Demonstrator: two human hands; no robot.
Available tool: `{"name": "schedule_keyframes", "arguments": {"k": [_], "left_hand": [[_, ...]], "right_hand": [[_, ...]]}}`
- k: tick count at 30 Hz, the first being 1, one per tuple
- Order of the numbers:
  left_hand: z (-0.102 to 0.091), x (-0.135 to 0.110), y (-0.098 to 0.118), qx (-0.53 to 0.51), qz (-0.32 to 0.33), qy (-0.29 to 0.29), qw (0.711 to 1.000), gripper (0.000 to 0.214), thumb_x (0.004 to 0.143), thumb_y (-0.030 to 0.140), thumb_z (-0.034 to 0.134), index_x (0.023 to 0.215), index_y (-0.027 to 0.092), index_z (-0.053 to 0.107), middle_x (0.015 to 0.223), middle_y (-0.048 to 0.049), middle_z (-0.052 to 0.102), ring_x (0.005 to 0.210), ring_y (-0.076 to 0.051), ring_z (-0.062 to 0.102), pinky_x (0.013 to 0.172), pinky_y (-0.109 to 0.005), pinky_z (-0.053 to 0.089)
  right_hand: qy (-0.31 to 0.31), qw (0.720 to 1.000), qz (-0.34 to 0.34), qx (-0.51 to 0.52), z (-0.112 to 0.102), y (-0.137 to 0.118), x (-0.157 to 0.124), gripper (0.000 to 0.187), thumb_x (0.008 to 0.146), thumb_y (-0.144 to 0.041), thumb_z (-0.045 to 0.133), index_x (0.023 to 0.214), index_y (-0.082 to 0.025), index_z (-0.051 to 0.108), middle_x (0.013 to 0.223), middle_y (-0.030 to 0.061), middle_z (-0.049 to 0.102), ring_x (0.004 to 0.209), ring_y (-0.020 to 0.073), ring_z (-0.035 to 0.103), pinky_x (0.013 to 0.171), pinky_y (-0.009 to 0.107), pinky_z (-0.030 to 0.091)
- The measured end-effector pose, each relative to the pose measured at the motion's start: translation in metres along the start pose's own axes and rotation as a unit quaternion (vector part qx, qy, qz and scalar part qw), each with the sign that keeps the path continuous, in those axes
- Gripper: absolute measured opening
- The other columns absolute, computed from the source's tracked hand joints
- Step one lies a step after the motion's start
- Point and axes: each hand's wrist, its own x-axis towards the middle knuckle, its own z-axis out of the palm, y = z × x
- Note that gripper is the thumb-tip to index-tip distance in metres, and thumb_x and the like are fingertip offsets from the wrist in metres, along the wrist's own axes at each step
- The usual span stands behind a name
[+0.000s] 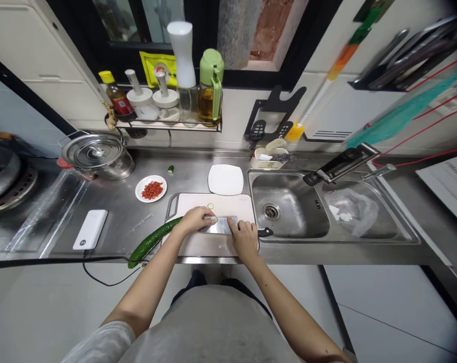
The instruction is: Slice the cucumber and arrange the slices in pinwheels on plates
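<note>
My left hand (196, 220) is closed around the cut end of a long green cucumber (151, 245), which runs out under my wrist past the board's left edge. A pale cut face shows at my fingertips. Close beside it lies the broad blade of a kitchen knife (221, 226). My right hand (245, 239) grips the knife near its heel, the index finger along the blade and the black handle sticking out to the right. Both hands are over a white cutting board (190, 200). One thin cucumber slice (211, 206) rests on the board behind the blade.
Behind the board lies a white square plate (225, 179). To the left are a plate of red berries (152, 189), a cucumber stub (170, 169), a white power bank (91, 230) and a lidded steel pot (100, 156). A double sink (289, 206) borders the right side.
</note>
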Motion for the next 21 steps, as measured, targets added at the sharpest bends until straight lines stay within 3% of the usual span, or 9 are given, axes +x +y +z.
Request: {"name": "schedule_keyframes", "arguments": {"k": [7, 13, 21], "left_hand": [[0.015, 0.013, -0.002, 0.013, -0.045, 0.043, 0.998, 0.021, 0.082, 0.034, 0.057, 0.091, 0.023, 0.072, 0.090, -0.0025, 0.069, 0.081, -0.016, 0.061, 0.072, -0.025, 0.043], [0.024, 0.042, -0.015, 0.044, -0.090, 0.064, 0.993, 0.022, 0.082, 0.025, 0.055, 0.099, 0.023, 0.069, 0.083, -0.0026, 0.069, 0.077, -0.017, 0.061, 0.070, -0.027, 0.043], [0.030, 0.070, -0.024, 0.118, -0.072, 0.071, 0.988, 0.011, 0.081, 0.020, 0.057, 0.089, 0.020, 0.064, 0.091, -0.0059, 0.066, 0.087, -0.019, 0.058, 0.075, -0.028, 0.043]], "right_hand": [[-0.041, 0.999, 0.020, 0.017, 0.009, 0.004, -0.016, 0.048, 0.086, -0.017, 0.051, 0.134, -0.027, 0.051, 0.089, 0.0076, 0.055, 0.083, 0.0211, 0.042, 0.079, 0.036, 0.024], [-0.098, 0.993, 0.056, 0.043, 0.012, 0.014, -0.034, 0.049, 0.087, -0.019, 0.051, 0.135, -0.028, 0.050, 0.094, 0.0076, 0.057, 0.089, 0.0216, 0.045, 0.082, 0.035, 0.024], [-0.115, 0.986, 0.107, 0.058, 0.011, 0.027, -0.051, 0.048, 0.085, -0.018, 0.055, 0.132, -0.028, 0.052, 0.094, 0.0064, 0.058, 0.092, 0.0208, 0.046, 0.083, 0.034, 0.023]]}}
